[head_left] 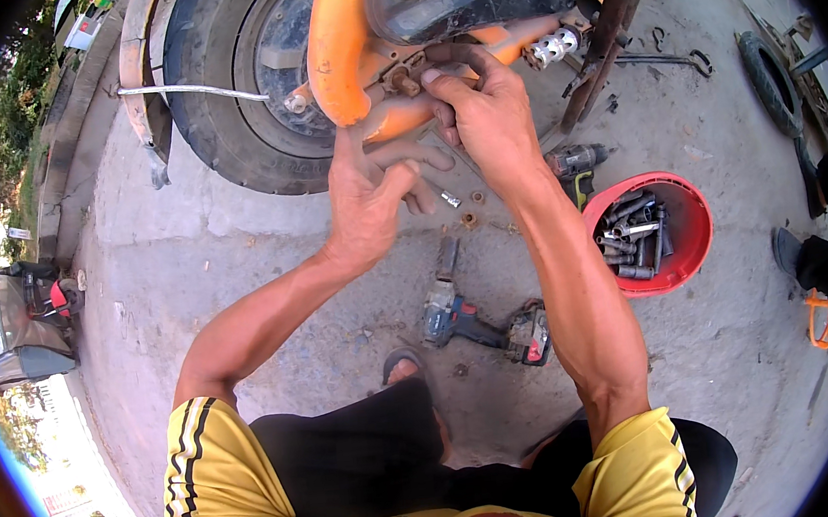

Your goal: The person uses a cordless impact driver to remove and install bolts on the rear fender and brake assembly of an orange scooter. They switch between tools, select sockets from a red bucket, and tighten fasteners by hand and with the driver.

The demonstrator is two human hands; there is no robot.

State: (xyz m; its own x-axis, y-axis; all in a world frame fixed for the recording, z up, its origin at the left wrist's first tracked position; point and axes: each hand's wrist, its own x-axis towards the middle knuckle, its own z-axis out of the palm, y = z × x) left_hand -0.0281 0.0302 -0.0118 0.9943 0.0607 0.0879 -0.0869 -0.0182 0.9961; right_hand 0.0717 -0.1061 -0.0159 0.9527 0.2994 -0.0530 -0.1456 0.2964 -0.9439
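Note:
My right hand (479, 105) has its thumb and fingers closed on a rusty fitting (405, 79) in the orange two-wheeler frame (326, 40). Below it, my left hand (374, 193) has its fingers apart, slightly blurred, with the index raised against the lower frame beside the black tyre (200, 120). A silver socket extension (447, 197) lies just beyond those fingers, near small rusty nuts (470, 220). A perforated silver cylinder (550, 48) sits on the frame to the right, beside a rusty upright bar (595, 75).
A red bucket of sockets (687, 225) stands right of my forearm. An impact driver (464, 323) lies before my feet; another drill (573, 166) lies beyond. Loose tyre (769, 90) and another person's legs (824, 272) are at right, curb (80, 150) and dark vehicle (16, 323) at left.

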